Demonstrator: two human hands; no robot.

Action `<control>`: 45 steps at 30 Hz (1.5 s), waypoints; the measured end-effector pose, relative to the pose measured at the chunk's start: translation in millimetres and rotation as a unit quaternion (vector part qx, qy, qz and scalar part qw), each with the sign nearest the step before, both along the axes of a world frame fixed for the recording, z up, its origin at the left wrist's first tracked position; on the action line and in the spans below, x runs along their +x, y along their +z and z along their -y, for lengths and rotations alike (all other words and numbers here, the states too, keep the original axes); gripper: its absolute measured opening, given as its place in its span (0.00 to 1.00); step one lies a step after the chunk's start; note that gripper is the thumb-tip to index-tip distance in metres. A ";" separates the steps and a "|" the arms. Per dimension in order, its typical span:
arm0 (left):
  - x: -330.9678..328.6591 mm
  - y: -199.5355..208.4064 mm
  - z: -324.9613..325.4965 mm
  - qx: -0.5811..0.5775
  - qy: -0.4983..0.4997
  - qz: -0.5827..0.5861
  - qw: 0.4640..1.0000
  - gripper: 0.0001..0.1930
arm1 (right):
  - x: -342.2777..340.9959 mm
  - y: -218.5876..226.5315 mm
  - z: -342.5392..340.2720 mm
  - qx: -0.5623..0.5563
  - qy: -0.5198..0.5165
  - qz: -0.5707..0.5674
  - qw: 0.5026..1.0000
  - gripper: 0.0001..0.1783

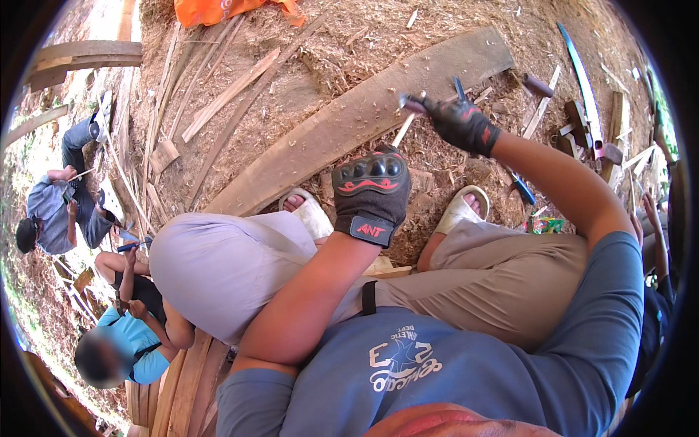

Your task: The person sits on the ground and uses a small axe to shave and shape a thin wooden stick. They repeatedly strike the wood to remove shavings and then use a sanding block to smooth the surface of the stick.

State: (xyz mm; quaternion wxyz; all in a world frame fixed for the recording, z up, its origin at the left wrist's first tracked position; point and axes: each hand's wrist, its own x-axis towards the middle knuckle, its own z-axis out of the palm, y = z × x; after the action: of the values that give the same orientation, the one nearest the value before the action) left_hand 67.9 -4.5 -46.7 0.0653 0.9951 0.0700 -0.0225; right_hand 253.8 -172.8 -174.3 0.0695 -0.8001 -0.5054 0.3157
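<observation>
Two gloved hands on one thin wood strip, seated person, sawdust-covered ground all round.

Largest first: long curved plank runs from 8 o'clock up to 1 o'clock across the ground, just beyond the feet in pale sandals. Loose slats and offcuts lie at 11 o'clock. Orange fabric at 12 o'clock edge. More sticks and a long blue-edged blade-like piece at 2 o'clock.

Left hand: centre frame, black-and-red glove, fingers curled closed around the lower end of the strip, holding it over the plank. Right hand: at 1 o'clock from the left, black glove, fingers closed on a small knife or similar tool; the tool itself is hard to resolve, its tip sits at the strip's upper end.

Step, my read: whittling or shaving the strip, blade at the far end of the strip. Next move likely needs the left grip kept firm and the strip angled steady while the right draws the blade along the grain, away from the knees.

Containers: none visible. Only a small green packet on the ground at 3 o'clock by the right knee; contents not readable.

Other people sit at 8–9 o'clock, well apart, working their own sticks.
</observation>
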 end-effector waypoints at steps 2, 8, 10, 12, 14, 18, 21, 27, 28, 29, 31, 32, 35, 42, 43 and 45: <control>3.3 -0.8 -1.0 -0.009 -0.002 -0.002 1.000 0.04 | 16.5 -9.8 9.8 -0.028 -0.054 -0.015 0.998 0.40; -4.2 -6.4 -8.5 -0.025 -0.002 -0.027 0.999 0.07 | -17.1 48.2 -27.3 -0.090 0.008 -0.042 0.995 0.43; 0.9 -5.1 -3.6 -0.016 -0.007 -0.009 1.000 0.07 | 0.6 22.6 -7.8 -0.060 -0.010 -0.006 0.998 0.45; 2.3 -4.5 -6.0 -0.010 -0.010 -0.006 1.000 0.07 | 5.5 28.2 -11.9 -0.067 -0.010 0.017 0.998 0.45; 1.1 -4.1 -11.1 -0.011 -0.006 -0.020 1.000 0.07 | -23.7 45.0 -25.7 -0.004 0.012 -0.003 1.000 0.42; -12.9 -17.2 -2.9 -0.025 -0.001 -0.031 0.999 0.08 | -22.3 29.0 -12.6 0.031 0.040 -0.022 0.998 0.39; -3.3 -11.0 -3.1 -0.017 -0.015 -0.004 1.000 0.07 | 10.2 -1.7 14.2 0.054 -0.008 0.004 0.999 0.41; -11.9 -5.5 -4.3 -0.064 0.022 -0.059 0.996 0.04 | -28.7 47.5 -17.0 0.080 0.121 0.001 0.989 0.44; -6.8 0.2 -2.2 -0.045 0.015 -0.075 0.996 0.04 | -13.1 34.0 -9.0 -0.011 0.034 0.035 0.999 0.44; -1.9 4.2 2.3 -0.030 -0.008 -0.088 0.996 0.03 | 10.2 -21.6 24.5 0.083 -0.067 -0.020 0.994 0.43; -4.1 -9.2 -7.8 -0.008 -0.014 -0.011 1.000 0.04 | 17.7 3.0 1.1 -0.132 -0.047 0.017 0.990 0.42; -1.8 -10.2 -11.0 -0.010 -0.009 -0.018 1.000 0.04 | -0.3 -0.7 0.0 0.030 -0.006 0.095 0.995 0.42; -6.8 -11.6 -13.5 -0.017 0.012 -0.038 0.999 0.06 | -50.6 42.2 -10.6 0.155 -0.005 -0.068 0.985 0.41; 0.3 -5.5 -10.3 -0.038 0.019 -0.034 0.999 0.09 | -18.8 32.8 -14.8 -0.005 -0.022 -0.004 1.000 0.39; -2.5 -7.7 -8.7 -0.045 0.022 -0.048 0.998 0.08 | -36.0 52.4 -20.3 0.027 -0.048 -0.055 0.997 0.39; -6.6 -11.2 -6.3 -0.055 0.024 -0.074 0.995 0.05 | -28.7 55.2 -15.8 -0.017 -0.006 -0.055 0.998 0.41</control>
State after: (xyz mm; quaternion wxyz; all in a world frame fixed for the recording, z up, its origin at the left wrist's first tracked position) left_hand 61.3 1.8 -57.9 0.1147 0.9838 0.0970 -0.0981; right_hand 225.1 -157.0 -119.1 0.0849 -0.7854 -0.4908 0.3674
